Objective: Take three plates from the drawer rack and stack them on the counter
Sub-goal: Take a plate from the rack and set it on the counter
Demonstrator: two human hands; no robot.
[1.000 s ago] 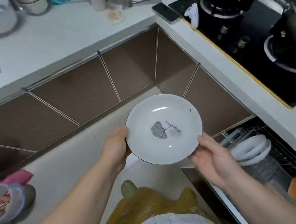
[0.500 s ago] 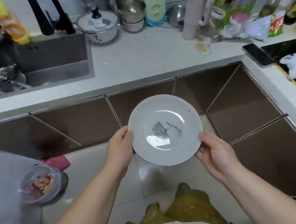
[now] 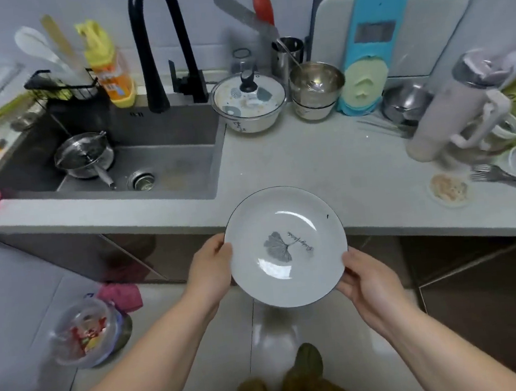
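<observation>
Both hands are holding a round white ceramic plate with a thin dark rim and a grey leaf print (image 3: 286, 246) level in the air, its far edge overlapping the front edge of the pale grey stone counter (image 3: 326, 159) and the rest of it hanging over the tiled floor. The left hand (image 3: 209, 272) is gripping the plate's left rim, thumb lying on top and fingers curled out of sight beneath; the right hand (image 3: 366, 282) is clasping the lower right rim in the same manner. Behind the plate, the counter is carrying a white patterned pot with a glass lid and black knob (image 3: 250, 105), standing just beside two nested steel bowls (image 3: 317, 88). To the left, a steel sink (image 3: 161, 132) under a tall black curved faucet (image 3: 160, 46) is holding a small steel saucepan (image 3: 85, 156).
</observation>
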